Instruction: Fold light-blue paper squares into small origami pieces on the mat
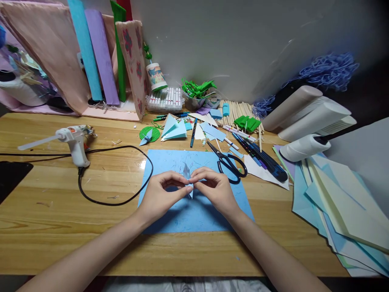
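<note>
A small folded piece of light-blue paper (187, 171) is held upright above a blue sheet (170, 221) on the wooden table. My left hand (162, 192) pinches it from the left between thumb and fingertips. From the right, my right hand (214, 188) pinches the same piece, its fingertips meeting the left ones. The fingers hide the paper's middle; a pointed tip shows above them and another below. Black-handled scissors (232, 166) lie just beyond my right hand, partly on the blue sheet. A finished-looking blue paper crane (146, 137) sits on a green disc (154, 134) farther back.
At left stands a white glue gun (77, 148), its black cord (121, 202) looping toward the blue sheet. Stacked coloured paper (349, 202) and white rolls (304, 148) fill the right side. Behind are pens, a blue cutter (275, 168), paper scraps (174, 129) and a marker box (165, 100).
</note>
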Demonstrator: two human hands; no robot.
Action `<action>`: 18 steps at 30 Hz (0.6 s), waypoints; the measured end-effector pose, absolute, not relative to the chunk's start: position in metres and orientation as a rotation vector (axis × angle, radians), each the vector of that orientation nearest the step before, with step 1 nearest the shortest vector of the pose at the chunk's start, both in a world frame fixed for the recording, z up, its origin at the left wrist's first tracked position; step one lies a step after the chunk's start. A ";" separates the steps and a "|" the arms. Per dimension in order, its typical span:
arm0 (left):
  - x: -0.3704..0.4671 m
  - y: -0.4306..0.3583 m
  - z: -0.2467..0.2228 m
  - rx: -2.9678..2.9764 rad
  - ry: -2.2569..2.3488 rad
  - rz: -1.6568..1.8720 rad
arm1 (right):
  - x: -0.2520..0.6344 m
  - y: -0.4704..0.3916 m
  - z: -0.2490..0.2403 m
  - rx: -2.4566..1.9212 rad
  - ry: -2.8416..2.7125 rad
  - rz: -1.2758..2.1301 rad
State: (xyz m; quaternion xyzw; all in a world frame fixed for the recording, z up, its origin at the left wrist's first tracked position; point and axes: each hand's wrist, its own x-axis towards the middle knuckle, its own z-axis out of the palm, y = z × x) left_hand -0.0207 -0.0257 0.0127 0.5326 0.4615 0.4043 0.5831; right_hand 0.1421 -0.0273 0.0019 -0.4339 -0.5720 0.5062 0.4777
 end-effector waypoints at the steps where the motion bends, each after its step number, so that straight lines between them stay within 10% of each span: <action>1: -0.021 -0.025 0.012 1.223 1.088 0.937 | 0.142 -0.028 0.002 -1.060 -1.404 1.240; 18: -0.022 -0.024 0.007 1.098 1.077 0.963 | 0.138 -0.025 -0.001 -1.171 -1.258 1.452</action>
